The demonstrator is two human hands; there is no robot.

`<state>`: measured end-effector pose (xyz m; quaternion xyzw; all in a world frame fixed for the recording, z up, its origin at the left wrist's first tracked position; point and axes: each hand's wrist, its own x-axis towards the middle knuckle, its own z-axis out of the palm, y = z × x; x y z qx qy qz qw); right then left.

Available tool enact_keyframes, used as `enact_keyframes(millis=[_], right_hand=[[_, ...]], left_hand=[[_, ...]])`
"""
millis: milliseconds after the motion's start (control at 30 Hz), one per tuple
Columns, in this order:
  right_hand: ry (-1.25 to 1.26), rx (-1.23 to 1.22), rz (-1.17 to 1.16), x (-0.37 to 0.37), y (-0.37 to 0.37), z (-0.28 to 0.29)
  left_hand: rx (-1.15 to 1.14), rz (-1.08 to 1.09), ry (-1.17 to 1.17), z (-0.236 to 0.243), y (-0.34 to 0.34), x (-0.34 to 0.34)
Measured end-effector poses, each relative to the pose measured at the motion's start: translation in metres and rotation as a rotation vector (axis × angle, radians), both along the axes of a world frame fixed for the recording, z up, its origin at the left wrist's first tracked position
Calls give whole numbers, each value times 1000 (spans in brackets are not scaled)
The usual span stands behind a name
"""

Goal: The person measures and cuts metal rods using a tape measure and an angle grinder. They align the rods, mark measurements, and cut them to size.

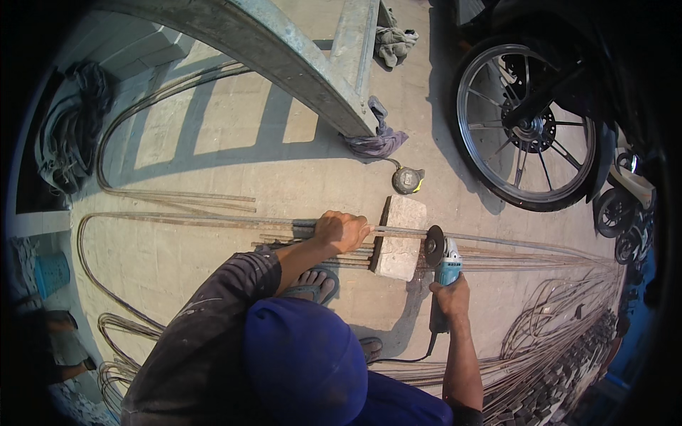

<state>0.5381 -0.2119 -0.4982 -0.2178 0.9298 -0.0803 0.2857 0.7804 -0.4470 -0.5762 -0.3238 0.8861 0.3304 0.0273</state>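
Observation:
My left hand (343, 231) is wrapped round a steel reinforcing bar (403, 232) near the pale block (398, 257). That bar lies across the block's top and runs on to the right. In my right hand (452, 295) is a teal and black angle grinder (448, 271), gripped by its body. Its dark round disc (434, 246) stands upright at the bar, just right of the block. I cannot tell whether the disc is spinning or cutting into the steel. Several more bars (490, 267) lie nearer to me, some passing behind the block.
A tape measure (408, 180) lies beyond the block. Above it stands a metal ladder (312, 78), one foot wrapped in cloth (376, 140). A motorbike wheel (529, 128) is at far right. Bent bars (89, 241) curve at left; the grinder's cord (398, 360) trails near my sandalled feet (320, 284).

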Motion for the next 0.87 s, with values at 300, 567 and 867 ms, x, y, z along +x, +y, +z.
enact_keyframes(millis=[300, 567, 867], right_hand=[[-10, -40, -19, -2, -19, 10], [-22, -10, -22, -2, -16, 6], [-26, 40, -37, 1, -12, 6]], left_hand=[[17, -11, -18, 3, -1, 0], [28, -4, -26, 4, -1, -2], [45, -8, -42, 0, -3, -1]])
